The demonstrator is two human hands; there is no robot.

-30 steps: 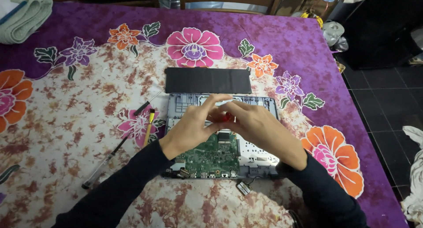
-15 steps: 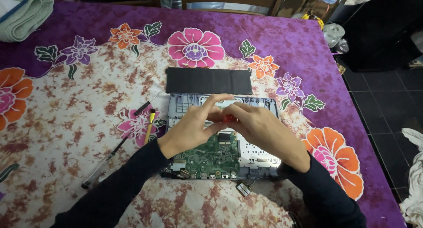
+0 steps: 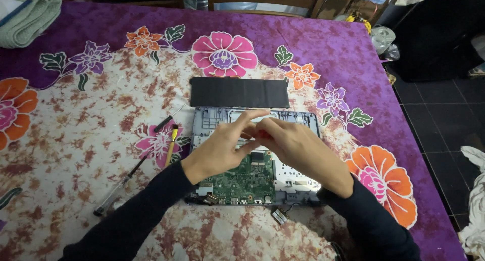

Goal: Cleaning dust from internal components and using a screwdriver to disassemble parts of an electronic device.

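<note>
A: So, your left hand [image 3: 220,150] and your right hand [image 3: 298,150] meet over the opened laptop [image 3: 255,160], fingertips together. Between them you pinch a small red thing [image 3: 262,134]; it is too small to say what it is.

B: Which hand has it?

A: I cannot tell. Your right thumb and forefinger close around it, and your left fingers reach across to touch the same spot. Both hands are partly curled, not flat.

B: And under them?

A: Directly beneath your left palm lies the green circuit board [image 3: 242,183], bare in the grey shell of the laptop. Under your right wrist the shell shows a pale plate. Just past your fingertips, on the far side, a flat black slab [image 3: 238,92] lies against the laptop's far edge.

B: To the sides?

A: Left of your left hand, a yellow-handled tool [image 3: 171,145] lies just beside the shell, and a long screwdriver with a clear handle [image 3: 132,167] runs slantwise beyond it, near your left forearm. Near your right forearm, a small dark part on a wire [image 3: 279,216] sits by the laptop's near edge.

B: Further out?

A: Everything rests on a purple flowered tablecloth [image 3: 76,135]. Far off to your left, at the far corner, is a folded green towel [image 3: 28,16].
</note>
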